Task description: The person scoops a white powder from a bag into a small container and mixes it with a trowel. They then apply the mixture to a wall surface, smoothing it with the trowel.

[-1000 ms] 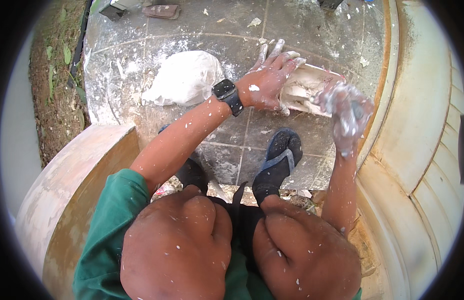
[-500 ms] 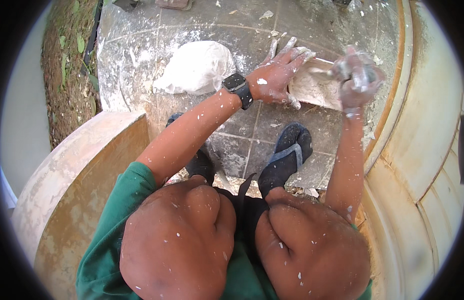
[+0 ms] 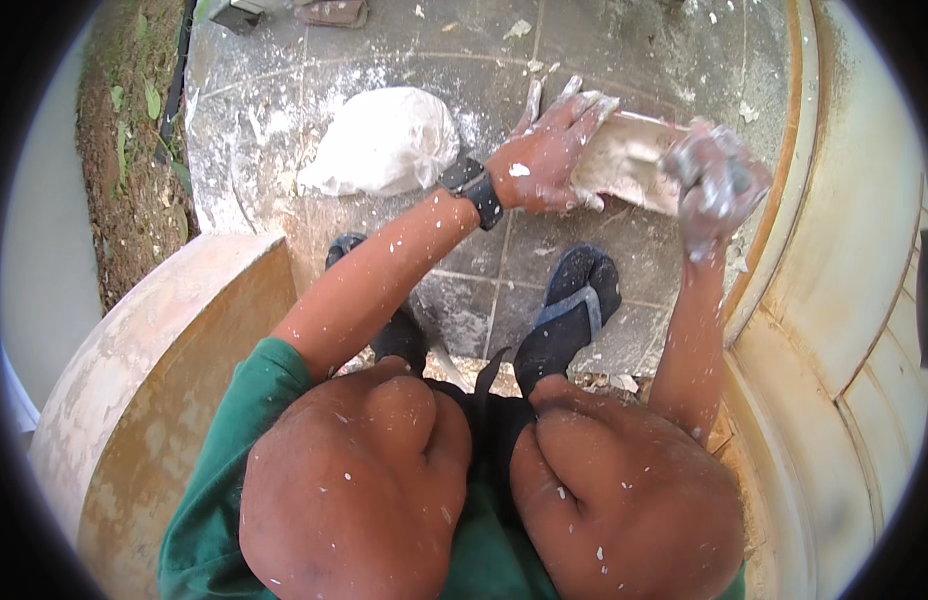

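My left hand (image 3: pixel 550 152) lies spread over the left end of a shallow, tray-like piece (image 3: pixel 632 165) coated with white paste, its fingers stretched and smeared white. At the piece's right end is my right hand (image 3: pixel 719 190), closed and thickly covered in paste. Motion blur and paste hide what its fingers hold. To the left of my left hand, a white plastic bag (image 3: pixel 388 140) with a rounded, full shape sits on the tiles, dusted with white around it.
Dark floor tiles (image 3: pixel 464 300) carry white powder and flakes. A low curved wall (image 3: pixel 174 300) stands on the left, and a cream wall (image 3: pixel 834 250) closes the right side. A brownish block (image 3: pixel 332 12) and a grey object (image 3: pixel 236 14) lie at the far edge.
My right hand has turned and dropped slightly toward me, staying closed. My left hand keeps its place on the tray-like piece. The whole view has shifted a little.
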The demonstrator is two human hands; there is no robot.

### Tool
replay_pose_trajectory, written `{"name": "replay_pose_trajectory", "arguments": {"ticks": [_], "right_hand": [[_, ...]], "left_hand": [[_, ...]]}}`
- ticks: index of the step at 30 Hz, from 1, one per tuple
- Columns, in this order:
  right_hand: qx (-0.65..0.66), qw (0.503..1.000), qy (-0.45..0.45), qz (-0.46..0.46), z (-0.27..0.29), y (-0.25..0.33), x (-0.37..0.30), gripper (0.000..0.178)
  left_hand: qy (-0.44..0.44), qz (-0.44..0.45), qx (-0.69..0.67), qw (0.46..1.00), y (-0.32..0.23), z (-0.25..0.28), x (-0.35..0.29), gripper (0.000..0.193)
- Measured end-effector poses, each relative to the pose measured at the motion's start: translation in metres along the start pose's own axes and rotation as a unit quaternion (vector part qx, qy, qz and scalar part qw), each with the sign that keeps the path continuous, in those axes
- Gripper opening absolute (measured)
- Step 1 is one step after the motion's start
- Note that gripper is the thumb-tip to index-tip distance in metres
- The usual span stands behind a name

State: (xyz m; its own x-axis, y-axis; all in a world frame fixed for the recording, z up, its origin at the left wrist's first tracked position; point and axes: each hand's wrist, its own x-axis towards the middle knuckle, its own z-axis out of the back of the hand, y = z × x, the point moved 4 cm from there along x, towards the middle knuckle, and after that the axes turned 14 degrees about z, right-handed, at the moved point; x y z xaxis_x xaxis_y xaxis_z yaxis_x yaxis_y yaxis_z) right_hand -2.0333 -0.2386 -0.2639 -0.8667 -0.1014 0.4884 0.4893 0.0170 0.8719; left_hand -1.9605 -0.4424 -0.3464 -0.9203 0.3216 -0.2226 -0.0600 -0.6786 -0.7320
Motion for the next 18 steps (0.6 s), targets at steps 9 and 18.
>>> {"name": "replay_pose_trajectory", "arguments": {"ticks": [9, 18], "right_hand": [[0.025, 0.997, 0.057, 0.042, 0.007, 0.009, -0.016, 0.035], [0.026, 0.994, -0.087, -0.063, 0.016, -0.005, -0.054, 0.021]], "left_hand": [[-0.005, 0.002, 0.022, 1.0, -0.004, -0.002, 0.001, 0.133], [0.011, 0.042, 0.08, 0.996, -0.007, -0.006, 0.002, 0.133]]}}
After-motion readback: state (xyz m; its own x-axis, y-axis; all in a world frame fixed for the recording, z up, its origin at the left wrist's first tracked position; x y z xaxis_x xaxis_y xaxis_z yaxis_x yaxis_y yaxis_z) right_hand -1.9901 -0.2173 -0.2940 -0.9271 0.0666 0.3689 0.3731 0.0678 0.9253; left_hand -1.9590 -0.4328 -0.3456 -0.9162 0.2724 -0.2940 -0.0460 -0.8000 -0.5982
